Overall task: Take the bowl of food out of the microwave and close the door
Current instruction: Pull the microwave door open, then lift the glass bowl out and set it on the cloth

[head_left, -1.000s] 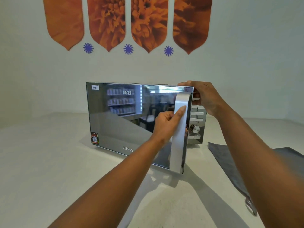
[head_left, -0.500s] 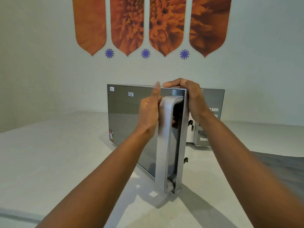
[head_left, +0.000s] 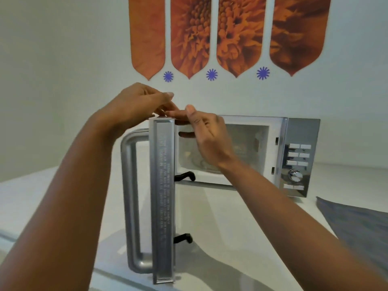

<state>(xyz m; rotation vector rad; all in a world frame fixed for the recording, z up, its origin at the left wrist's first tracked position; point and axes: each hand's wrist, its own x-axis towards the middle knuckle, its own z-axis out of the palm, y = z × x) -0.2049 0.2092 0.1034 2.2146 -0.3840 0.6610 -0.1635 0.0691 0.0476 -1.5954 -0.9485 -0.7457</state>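
Note:
The silver microwave [head_left: 298, 133] stands on the white counter with its door [head_left: 163, 196] swung wide open, edge-on to me, the handle [head_left: 130, 196] on its left side. My left hand [head_left: 136, 106] pinches the door's top corner. My right hand [head_left: 210, 139] hovers in front of the lit cavity [head_left: 247, 139], fingers apart and reaching toward the inner top of the door, holding nothing. Behind that hand, on the cavity floor, a pale rounded shape [head_left: 194, 159] shows, likely the bowl; most of it is hidden.
A grey cloth [head_left: 357, 223] lies on the counter [head_left: 220, 217] to the right of the microwave. The control panel with buttons and a knob [head_left: 295, 175] faces me. Two black latch hooks [head_left: 184, 176] stick out of the door's edge. Orange flower decals hang on the wall behind.
The door has swung from nearly shut to wide open, exposing the cavity. My left hand left the handle for the door's top corner; my right hand let go of the top edge.

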